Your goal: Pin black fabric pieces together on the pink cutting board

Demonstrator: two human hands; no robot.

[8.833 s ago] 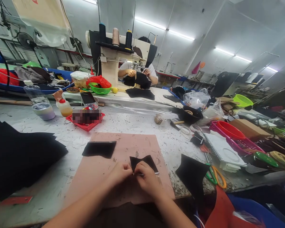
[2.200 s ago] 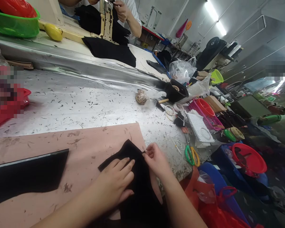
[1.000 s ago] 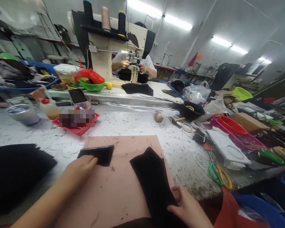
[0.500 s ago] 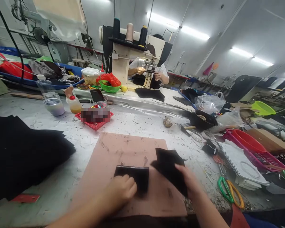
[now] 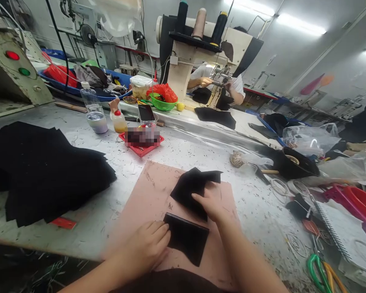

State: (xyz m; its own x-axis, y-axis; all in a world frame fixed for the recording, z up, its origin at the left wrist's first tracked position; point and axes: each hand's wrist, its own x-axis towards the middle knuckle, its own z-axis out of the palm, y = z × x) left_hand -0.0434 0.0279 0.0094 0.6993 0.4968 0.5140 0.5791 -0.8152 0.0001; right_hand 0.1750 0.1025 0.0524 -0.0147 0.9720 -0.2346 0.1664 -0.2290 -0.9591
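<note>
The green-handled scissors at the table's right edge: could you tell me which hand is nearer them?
Right. The right hand rests on black fabric, nearer the green-handled scissors; the left hand lies farther left.
</note>
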